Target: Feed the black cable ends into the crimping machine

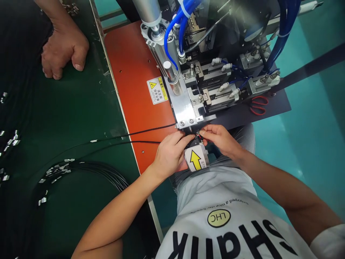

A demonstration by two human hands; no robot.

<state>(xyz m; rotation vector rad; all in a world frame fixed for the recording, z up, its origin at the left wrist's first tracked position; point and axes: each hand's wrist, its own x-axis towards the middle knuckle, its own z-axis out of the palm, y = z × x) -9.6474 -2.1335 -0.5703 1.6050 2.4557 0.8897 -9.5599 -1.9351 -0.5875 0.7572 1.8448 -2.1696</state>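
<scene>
My left hand [172, 148] rests at the front of the machine, its fingers closed on a thin black cable [145, 141] that comes in from the left. At the machine's front edge, my right hand [219, 138] pinches the small end of this cable [199, 136], where a bit of red shows between the two hands. The fingertips nearly meet there and partly hide the end. Just below them is a block with a yellow arrow label [196, 158]. A second black cable [153, 128] runs into the machine under its metal plate [184, 108].
Blue air hoses [169, 39] and cylinders [218, 73] crowd the machine above my hands. Red-handled scissors [259, 105] lie at right. Left of the orange base [126, 64], a green table [88, 201] carries coiled black cables [99, 168] with metal ends. Another person's hand [64, 48] leans there.
</scene>
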